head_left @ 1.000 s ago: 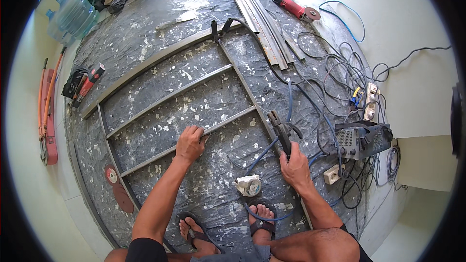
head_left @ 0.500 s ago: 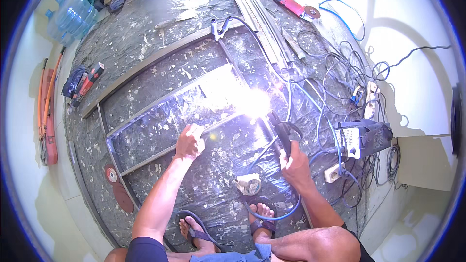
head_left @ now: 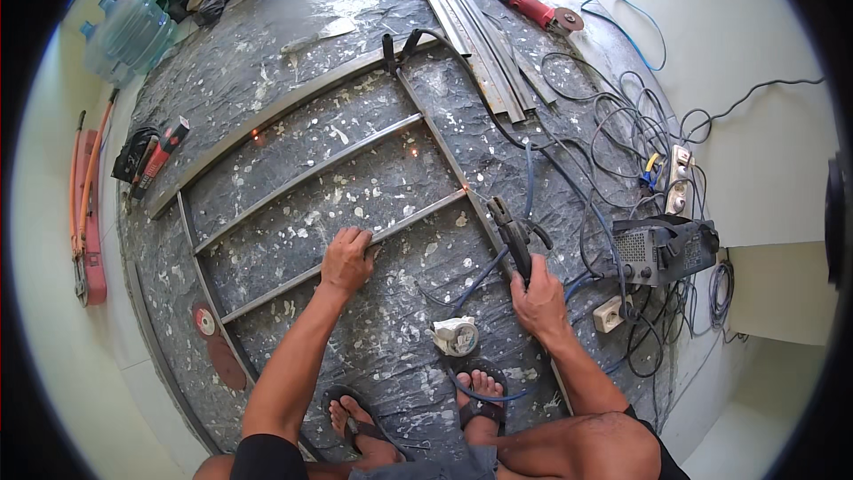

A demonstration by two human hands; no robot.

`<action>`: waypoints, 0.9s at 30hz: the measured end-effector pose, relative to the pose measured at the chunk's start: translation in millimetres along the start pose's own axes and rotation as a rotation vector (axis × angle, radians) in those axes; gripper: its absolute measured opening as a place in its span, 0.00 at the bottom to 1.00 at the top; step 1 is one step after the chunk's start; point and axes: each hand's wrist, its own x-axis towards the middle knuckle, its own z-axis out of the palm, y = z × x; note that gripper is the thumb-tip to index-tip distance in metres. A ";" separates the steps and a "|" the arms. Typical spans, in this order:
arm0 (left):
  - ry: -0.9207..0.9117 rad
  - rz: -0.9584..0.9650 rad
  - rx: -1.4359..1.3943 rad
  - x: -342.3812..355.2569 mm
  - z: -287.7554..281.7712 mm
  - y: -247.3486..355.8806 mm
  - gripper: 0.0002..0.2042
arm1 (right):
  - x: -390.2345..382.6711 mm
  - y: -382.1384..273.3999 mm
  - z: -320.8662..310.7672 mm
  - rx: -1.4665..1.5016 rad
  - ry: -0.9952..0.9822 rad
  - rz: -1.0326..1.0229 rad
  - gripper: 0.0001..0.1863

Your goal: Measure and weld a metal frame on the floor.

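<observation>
Head view: gripping a black electrode holder (head_left: 513, 236) in the right hand (head_left: 539, 300), angled toward an orange-glowing joint (head_left: 466, 189) on the metal frame (head_left: 442, 149) just ahead. Clasping the frame's nearer crossbar (head_left: 418, 217) with the left hand (head_left: 346, 262). Parted, hand from hand, by an open stretch of paint-spattered grey sheet (head_left: 426, 258). Hemmed in on the right hand's outer side by a socket block (head_left: 609, 314) and a welding machine (head_left: 671, 253), with a tangle of cables (head_left: 613, 105) farther ahead; checked toward the body, left of that hand, by a white round-faced item (head_left: 455, 336). Bounded beyond both hands by the frame's far edge.
</observation>
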 end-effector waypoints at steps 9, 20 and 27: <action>0.014 -0.006 -0.015 0.1 0.7 1.8 0.12 | 0.5 2.2 3.9 0.023 0.019 -0.023 0.18; 0.011 0.025 0.031 -0.7 5.2 -7.0 0.13 | 1.9 -1.6 3.7 0.022 0.009 -0.009 0.15; 0.000 -0.004 -0.015 1.2 -3.8 3.7 0.11 | 0.3 -6.4 -4.1 0.124 0.044 0.046 0.16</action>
